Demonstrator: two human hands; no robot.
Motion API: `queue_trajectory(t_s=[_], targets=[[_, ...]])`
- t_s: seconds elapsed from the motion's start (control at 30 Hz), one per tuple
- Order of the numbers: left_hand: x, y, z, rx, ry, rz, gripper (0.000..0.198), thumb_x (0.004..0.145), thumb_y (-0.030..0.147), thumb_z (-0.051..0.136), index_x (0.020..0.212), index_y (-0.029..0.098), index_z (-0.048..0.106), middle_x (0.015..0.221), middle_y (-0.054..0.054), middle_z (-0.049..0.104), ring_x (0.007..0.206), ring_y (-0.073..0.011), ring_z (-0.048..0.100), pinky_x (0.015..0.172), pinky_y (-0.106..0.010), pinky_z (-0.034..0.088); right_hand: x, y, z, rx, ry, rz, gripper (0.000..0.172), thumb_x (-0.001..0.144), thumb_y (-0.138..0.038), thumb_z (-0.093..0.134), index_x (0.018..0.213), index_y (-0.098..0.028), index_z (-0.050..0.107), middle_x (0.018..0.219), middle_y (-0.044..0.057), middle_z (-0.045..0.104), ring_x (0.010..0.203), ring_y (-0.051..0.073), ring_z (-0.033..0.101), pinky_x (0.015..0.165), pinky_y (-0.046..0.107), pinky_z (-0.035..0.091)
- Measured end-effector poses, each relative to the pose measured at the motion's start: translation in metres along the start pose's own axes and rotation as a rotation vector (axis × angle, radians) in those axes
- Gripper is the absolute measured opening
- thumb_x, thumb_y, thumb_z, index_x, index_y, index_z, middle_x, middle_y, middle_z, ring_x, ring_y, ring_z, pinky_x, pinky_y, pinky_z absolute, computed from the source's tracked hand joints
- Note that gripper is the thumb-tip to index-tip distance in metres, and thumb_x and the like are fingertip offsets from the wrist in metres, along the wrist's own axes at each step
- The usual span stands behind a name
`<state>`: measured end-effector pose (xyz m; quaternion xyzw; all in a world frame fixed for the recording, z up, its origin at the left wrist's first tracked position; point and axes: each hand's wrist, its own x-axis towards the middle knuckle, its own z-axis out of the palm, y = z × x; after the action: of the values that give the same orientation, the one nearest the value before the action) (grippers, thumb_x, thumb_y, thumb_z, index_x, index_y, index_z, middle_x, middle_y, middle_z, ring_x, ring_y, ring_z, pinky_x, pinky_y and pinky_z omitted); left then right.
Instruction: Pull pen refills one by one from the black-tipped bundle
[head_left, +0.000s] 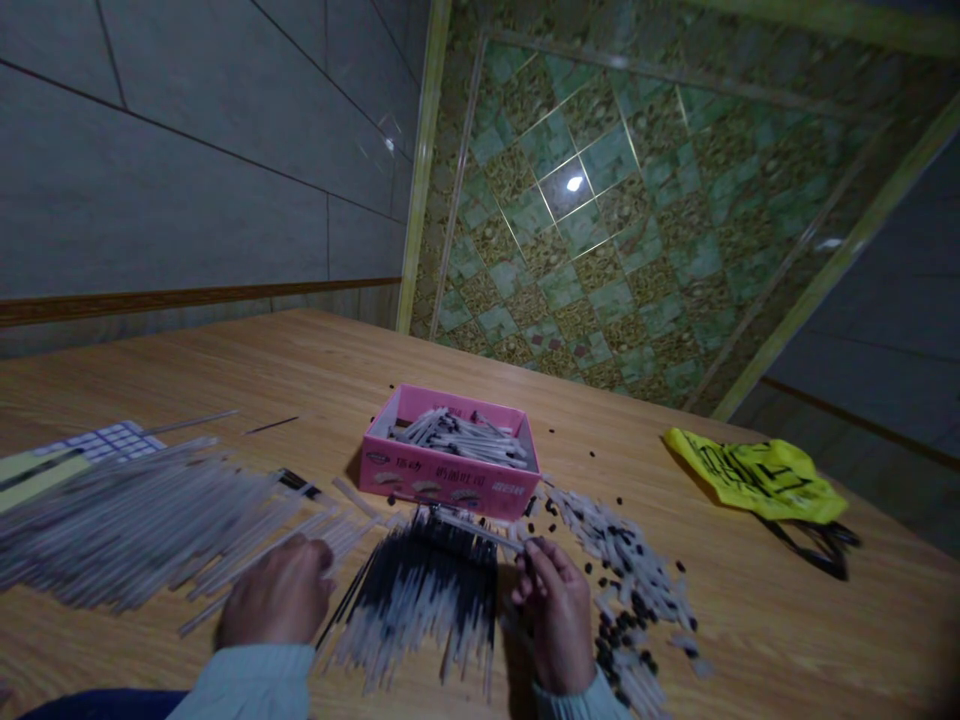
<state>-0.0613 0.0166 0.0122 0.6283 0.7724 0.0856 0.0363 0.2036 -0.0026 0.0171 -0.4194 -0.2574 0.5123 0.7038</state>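
Note:
My right hand (553, 612) pinches one end of a thin translucent tube (480, 530), which points left and away in front of the pink box. Beneath that tube lies a dense pile of slender sticks (424, 590), dark at the far end and pale at the near end. My left hand (276, 592) is closed, its fingers curled under, at the right edge of a wide spread of long clear tubes (142, 530). Whatever it may hold is hidden. The pink cardboard box (442, 482) holds many finished-looking white sticks (469, 440) with some dark ends.
Short translucent pieces (622, 550) and small black caps (626, 630) lie scattered right of my right hand. A yellow bag (757, 475) with black print and dark straps rests farther right. A checkered sheet (112, 445) lies at the left. The wooden table (300, 350) meets tiled walls.

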Motion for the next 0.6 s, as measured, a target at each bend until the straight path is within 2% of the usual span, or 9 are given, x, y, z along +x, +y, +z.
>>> queue_trajectory(t_s=[0.37, 0.5, 0.6], targets=[[-0.005, 0.006, 0.002, 0.027, -0.030, 0.007, 0.024, 0.073, 0.012, 0.046, 0.076, 0.020, 0.068, 0.088, -0.012, 0.069, 0.084, -0.0278, 0.064, 0.068, -0.037, 0.041, -0.001, 0.003, -0.002, -0.095, -0.031, -0.078, 0.022, 0.072, -0.030, 0.070, 0.083, -0.016, 0.057, 0.057, -0.004, 0.059, 0.043, 0.006, 0.047, 0.040, 0.017, 0.041], [-0.005, 0.011, 0.001, 0.004, -0.034, 0.010, 0.026, 0.076, 0.011, 0.040, 0.076, 0.020, 0.064, 0.084, -0.012, 0.069, 0.081, -0.0283, 0.065, 0.063, -0.036, 0.042, 0.006, -0.013, 0.008, -0.149, -0.027, -0.148, 0.021, 0.074, -0.030, 0.068, 0.085, -0.016, 0.058, 0.066, -0.002, 0.062, 0.051, 0.008, 0.054, 0.048, 0.019, 0.047], [-0.005, 0.016, -0.004, -0.087, -0.002, 0.074, 0.025, 0.080, 0.013, 0.036, 0.083, 0.020, 0.060, 0.087, -0.011, 0.069, 0.082, -0.0267, 0.065, 0.064, -0.035, 0.043, 0.025, -0.033, 0.026, -0.185, -0.043, -0.234, 0.023, 0.072, -0.030, 0.068, 0.088, -0.015, 0.060, 0.066, -0.001, 0.063, 0.054, 0.010, 0.058, 0.051, 0.020, 0.049]])
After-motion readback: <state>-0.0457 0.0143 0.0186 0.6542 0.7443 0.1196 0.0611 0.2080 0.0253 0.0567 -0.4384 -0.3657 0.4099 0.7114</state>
